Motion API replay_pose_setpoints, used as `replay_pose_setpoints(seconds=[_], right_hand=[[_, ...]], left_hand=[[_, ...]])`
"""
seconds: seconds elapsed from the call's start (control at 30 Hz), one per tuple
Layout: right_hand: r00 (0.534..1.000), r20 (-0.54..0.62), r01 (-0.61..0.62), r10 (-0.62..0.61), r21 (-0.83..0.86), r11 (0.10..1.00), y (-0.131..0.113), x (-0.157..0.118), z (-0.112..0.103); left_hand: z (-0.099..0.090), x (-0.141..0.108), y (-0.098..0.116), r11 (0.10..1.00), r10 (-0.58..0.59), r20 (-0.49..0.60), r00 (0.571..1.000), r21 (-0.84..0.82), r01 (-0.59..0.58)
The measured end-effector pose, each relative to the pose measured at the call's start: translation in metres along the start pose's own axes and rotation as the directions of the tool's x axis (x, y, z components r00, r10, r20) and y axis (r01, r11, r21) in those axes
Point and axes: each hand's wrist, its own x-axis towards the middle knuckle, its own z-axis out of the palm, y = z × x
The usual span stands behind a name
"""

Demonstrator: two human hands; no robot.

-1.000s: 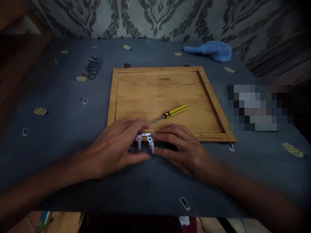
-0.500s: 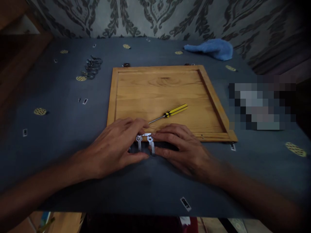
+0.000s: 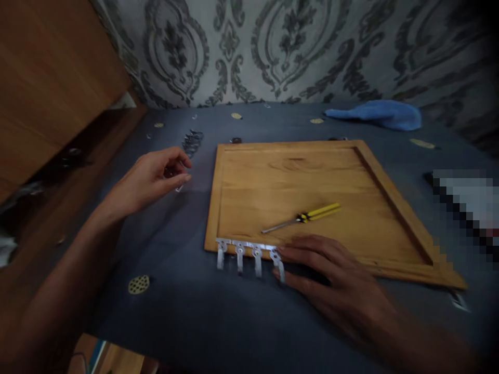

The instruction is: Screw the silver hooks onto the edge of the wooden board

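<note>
A metal hook rail (image 3: 248, 245) with several hooks lies along the near edge of a framed wooden panel (image 3: 288, 176). My right hand (image 3: 331, 275) pinches the rail's right end between thumb and fingers. My left hand (image 3: 156, 176) is raised left of the panel, its fingers curled and apart from the thumb, with nothing visible between them. Just beyond it lies a small pile of dark metal pieces (image 3: 192, 141). On the panel rests a screwdriver (image 3: 319, 212) with a yellow and black handle, its tip pointing left toward the rail.
A blue cloth (image 3: 390, 115) lies at the back right of the dark table covering (image 3: 187, 311). A blurred-out flat object (image 3: 468, 197) is at the right edge. Wooden furniture (image 3: 54, 67) stands at the left, and patterned wallpaper is behind.
My left hand has left the rail and moved left and away, toward the small pile. My right hand still holds the rail, now seen along its length. The view has turned left.
</note>
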Motion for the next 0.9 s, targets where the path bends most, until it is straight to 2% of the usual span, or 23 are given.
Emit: replay_pose_setpoints(seconds=[0.03,0.1,0.17,0.23,0.43,0.6,0.67,0.9], right_hand=[[1.000,-0.004,0.015,-0.015,-0.006,1.000,0.002,0.000,0.002],[0.998,-0.046,0.045,-0.046,-0.035,0.998,0.004,0.002,0.003],[0.995,-0.078,0.064,-0.070,-0.075,0.995,0.004,0.005,0.002],[0.993,-0.092,0.068,-0.077,-0.106,0.992,0.004,0.007,0.000],[0.991,-0.102,0.081,-0.091,-0.091,0.992,0.003,0.009,-0.002],[0.997,-0.073,0.034,-0.035,-0.010,0.999,-0.002,0.008,-0.006],[1.000,-0.009,0.017,-0.017,0.012,1.000,-0.004,0.008,-0.009],[0.999,0.044,-0.016,0.014,0.052,0.999,-0.006,0.008,-0.012]], left_hand=[[-0.009,0.003,-0.015,0.998,-0.070,0.016,0.997,0.008,0.070],[-0.023,0.007,-0.041,0.992,-0.122,0.007,0.993,0.038,0.122],[-0.027,0.008,-0.060,0.987,-0.151,-0.004,0.989,0.052,0.151],[-0.025,0.007,-0.070,0.985,-0.164,0.009,0.986,0.062,0.163],[-0.007,0.006,-0.066,0.976,-0.177,0.041,0.983,0.138,0.170],[0.006,0.007,-0.060,0.962,-0.195,0.043,0.980,0.203,0.183],[0.008,0.007,-0.057,0.960,-0.189,0.037,0.981,0.217,0.177],[0.011,0.002,-0.049,0.948,-0.172,0.031,0.985,0.277,0.157]])
